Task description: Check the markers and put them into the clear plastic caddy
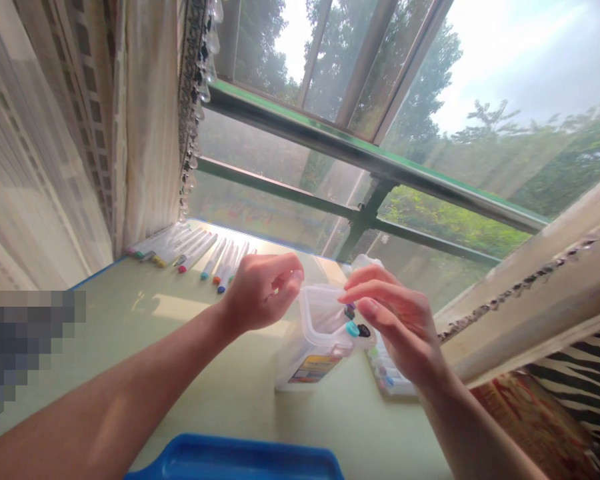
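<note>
A clear plastic box [307,370] with a yellow-and-red label stands on the pale green table. Inside, several markers lean to the right, among them ones with a cyan cap [352,329] and a black cap [363,331]. My left hand [265,290] is closed at the box's left rim, thumb and fingertips together; whether anything is pinched there is hidden. Over the right side of the box, my right hand [403,320] reaches with fingers extended and apart, its thumb and index fingertips close to the marker caps. I see no marker gripped in it.
Several white markers [197,253] with coloured caps lie in a row by the window. Right of the box sits a clear case [393,380] with more markers. A blue tray [250,460] is at the near edge. Curtains [147,133] hang at both sides.
</note>
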Action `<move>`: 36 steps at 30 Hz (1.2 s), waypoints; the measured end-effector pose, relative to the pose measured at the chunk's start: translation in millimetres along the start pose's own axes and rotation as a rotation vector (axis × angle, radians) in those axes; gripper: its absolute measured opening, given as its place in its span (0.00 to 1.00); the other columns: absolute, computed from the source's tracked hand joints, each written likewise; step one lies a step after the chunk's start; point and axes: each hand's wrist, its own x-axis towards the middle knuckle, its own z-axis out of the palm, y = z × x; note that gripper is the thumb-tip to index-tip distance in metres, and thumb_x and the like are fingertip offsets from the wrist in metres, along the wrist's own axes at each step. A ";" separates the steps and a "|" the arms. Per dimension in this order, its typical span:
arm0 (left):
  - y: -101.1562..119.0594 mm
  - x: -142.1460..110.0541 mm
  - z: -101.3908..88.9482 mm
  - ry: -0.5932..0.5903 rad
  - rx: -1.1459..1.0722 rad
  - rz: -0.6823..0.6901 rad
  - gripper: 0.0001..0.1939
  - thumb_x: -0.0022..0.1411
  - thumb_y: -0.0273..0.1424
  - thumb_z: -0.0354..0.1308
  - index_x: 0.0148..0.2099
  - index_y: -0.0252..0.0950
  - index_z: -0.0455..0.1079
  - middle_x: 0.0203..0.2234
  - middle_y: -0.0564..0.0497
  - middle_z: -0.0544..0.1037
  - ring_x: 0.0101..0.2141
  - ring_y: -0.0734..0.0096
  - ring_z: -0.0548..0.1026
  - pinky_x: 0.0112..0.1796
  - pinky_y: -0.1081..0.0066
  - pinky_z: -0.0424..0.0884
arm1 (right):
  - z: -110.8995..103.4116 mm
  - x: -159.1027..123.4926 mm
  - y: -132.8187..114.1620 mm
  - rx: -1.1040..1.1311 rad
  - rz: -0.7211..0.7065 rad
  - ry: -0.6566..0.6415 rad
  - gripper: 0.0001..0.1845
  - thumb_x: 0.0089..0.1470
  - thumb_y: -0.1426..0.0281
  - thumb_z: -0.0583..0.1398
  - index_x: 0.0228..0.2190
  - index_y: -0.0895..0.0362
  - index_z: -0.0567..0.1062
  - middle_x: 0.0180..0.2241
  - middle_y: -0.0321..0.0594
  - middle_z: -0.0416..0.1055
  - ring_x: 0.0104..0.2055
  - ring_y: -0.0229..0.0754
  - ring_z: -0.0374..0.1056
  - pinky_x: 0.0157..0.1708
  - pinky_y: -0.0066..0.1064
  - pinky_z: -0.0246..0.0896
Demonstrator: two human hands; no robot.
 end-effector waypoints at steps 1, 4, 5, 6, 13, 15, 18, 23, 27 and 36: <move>0.2 0.2 -0.1 0.000 0.002 -0.001 0.12 0.62 0.25 0.53 0.26 0.35 0.70 0.14 0.60 0.61 0.16 0.81 0.60 0.21 0.76 0.55 | 0.7 -0.6 3.5 0.014 0.002 0.033 0.12 0.64 0.63 0.62 0.35 0.52 0.85 0.38 0.43 0.73 0.40 0.45 0.68 0.37 0.36 0.62; 0.9 0.5 -0.4 0.001 0.000 0.006 0.12 0.62 0.25 0.53 0.26 0.35 0.71 0.13 0.60 0.61 0.16 0.80 0.59 0.21 0.75 0.55 | 4.5 -0.4 17.8 0.098 0.006 0.200 0.13 0.64 0.62 0.61 0.34 0.53 0.84 0.35 0.42 0.72 0.33 0.41 0.64 0.30 0.34 0.56; 1.0 0.6 -0.6 0.000 -0.001 0.004 0.12 0.62 0.25 0.52 0.26 0.35 0.71 0.13 0.60 0.62 0.16 0.80 0.59 0.21 0.75 0.55 | 6.6 0.4 23.1 0.145 0.023 0.266 0.13 0.64 0.62 0.60 0.34 0.53 0.83 0.33 0.40 0.71 0.29 0.39 0.61 0.28 0.33 0.52; 0.9 0.7 -0.8 -0.003 -0.001 -0.002 0.12 0.62 0.25 0.52 0.26 0.35 0.71 0.13 0.60 0.62 0.16 0.80 0.59 0.21 0.75 0.55 | 9.2 1.4 28.2 0.195 0.057 0.322 0.13 0.63 0.63 0.60 0.33 0.53 0.82 0.30 0.38 0.69 0.27 0.38 0.58 0.26 0.32 0.49; -1.9 1.8 -3.8 0.002 -0.003 -0.045 0.13 0.64 0.27 0.51 0.29 0.35 0.73 0.13 0.60 0.61 0.16 0.79 0.58 0.21 0.75 0.55 | 34.5 3.2 44.3 0.378 0.322 0.380 0.14 0.58 0.58 0.59 0.27 0.54 0.71 0.26 0.35 0.63 0.26 0.38 0.57 0.25 0.30 0.52; -3.0 2.0 -4.8 0.001 0.004 -0.033 0.14 0.65 0.28 0.51 0.28 0.35 0.72 0.13 0.60 0.61 0.16 0.79 0.59 0.22 0.75 0.55 | 40.3 0.3 42.4 0.397 0.342 0.358 0.16 0.60 0.56 0.58 0.26 0.54 0.69 0.25 0.34 0.59 0.26 0.38 0.55 0.25 0.30 0.53; -3.8 2.0 -5.4 -0.013 0.017 -0.021 0.15 0.65 0.27 0.51 0.26 0.35 0.71 0.14 0.59 0.64 0.16 0.79 0.59 0.22 0.74 0.55 | 44.9 -4.3 39.0 0.411 0.357 0.329 0.19 0.61 0.56 0.59 0.24 0.52 0.64 0.23 0.32 0.54 0.24 0.38 0.49 0.23 0.31 0.49; -2.4 1.1 -4.5 -0.023 0.020 -0.021 0.15 0.64 0.27 0.51 0.25 0.36 0.70 0.13 0.59 0.62 0.16 0.79 0.59 0.21 0.74 0.55 | 43.2 -6.0 37.8 0.314 0.363 0.298 0.22 0.62 0.55 0.57 0.21 0.51 0.59 0.21 0.33 0.51 0.23 0.39 0.46 0.20 0.32 0.47; -1.8 0.6 -4.0 -0.035 0.023 -0.030 0.15 0.65 0.27 0.51 0.25 0.36 0.70 0.13 0.59 0.63 0.16 0.79 0.59 0.21 0.74 0.55 | 42.8 -5.6 38.2 0.270 0.358 0.315 0.27 0.61 0.51 0.56 0.18 0.51 0.55 0.18 0.33 0.48 0.21 0.39 0.45 0.18 0.33 0.46; -2.0 1.3 -4.0 -0.058 0.027 -0.057 0.16 0.66 0.28 0.51 0.26 0.34 0.71 0.15 0.58 0.67 0.17 0.80 0.62 0.22 0.75 0.58 | 37.3 -16.4 48.0 0.214 0.287 0.235 0.25 0.55 0.46 0.65 0.19 0.49 0.68 0.15 0.33 0.52 0.20 0.42 0.53 0.17 0.33 0.51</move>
